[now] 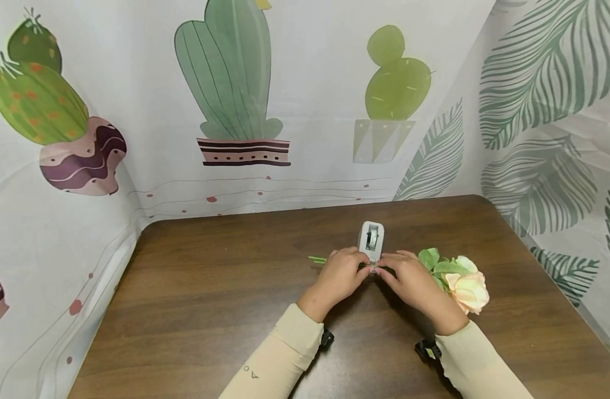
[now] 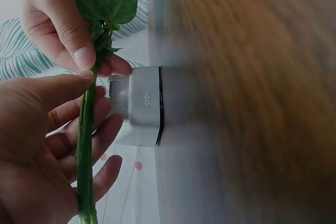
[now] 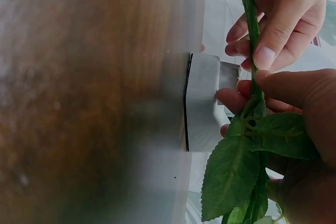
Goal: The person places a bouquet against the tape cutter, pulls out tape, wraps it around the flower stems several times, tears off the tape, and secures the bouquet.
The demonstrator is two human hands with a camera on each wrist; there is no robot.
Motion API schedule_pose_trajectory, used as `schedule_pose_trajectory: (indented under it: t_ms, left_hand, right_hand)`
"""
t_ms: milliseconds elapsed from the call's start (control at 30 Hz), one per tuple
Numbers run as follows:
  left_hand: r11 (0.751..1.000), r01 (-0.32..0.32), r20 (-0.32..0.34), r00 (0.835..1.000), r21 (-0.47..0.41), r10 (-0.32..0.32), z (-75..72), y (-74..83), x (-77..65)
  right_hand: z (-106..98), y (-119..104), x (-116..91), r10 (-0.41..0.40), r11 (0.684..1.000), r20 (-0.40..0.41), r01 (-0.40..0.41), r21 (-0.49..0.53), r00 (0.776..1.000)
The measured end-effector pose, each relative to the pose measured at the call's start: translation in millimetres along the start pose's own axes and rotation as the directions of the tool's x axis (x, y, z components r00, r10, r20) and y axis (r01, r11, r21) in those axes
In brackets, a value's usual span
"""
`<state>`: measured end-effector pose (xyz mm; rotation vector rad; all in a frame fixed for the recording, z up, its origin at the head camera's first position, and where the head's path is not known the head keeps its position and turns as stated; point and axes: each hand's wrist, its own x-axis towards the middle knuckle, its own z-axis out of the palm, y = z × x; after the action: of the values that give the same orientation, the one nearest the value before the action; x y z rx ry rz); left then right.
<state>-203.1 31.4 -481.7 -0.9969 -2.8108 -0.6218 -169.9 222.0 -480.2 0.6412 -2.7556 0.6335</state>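
Green stems of artificial roses run across both hands, just in front of a grey tape dispenser. My left hand pinches the stems on the cut-end side, thumb against the fingers. Close beside it, my right hand pinches them nearer the leaves. Both thumb tips almost meet at the dispenser's toothed cutter. A peach rose bloom shows beyond the right hand. Whether tape is wrapped on the stems I cannot tell.
Everything is on a dark brown wooden table. A white backdrop cloth printed with cacti and leaves hangs along its far and side edges. Black straps circle the wrists.
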Motion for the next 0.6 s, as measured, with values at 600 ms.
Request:
schedule_pose_trajectory:
  t_ms: [600]
  left_hand:
    - [0.999,-0.022,-0.002,1.000,-0.033,0.022,-0.2,0.9,-0.2]
  right_hand:
    - [-3.7,-4.8,-1.1,0.040,0.999,0.037,-0.041,0.032,0.999]
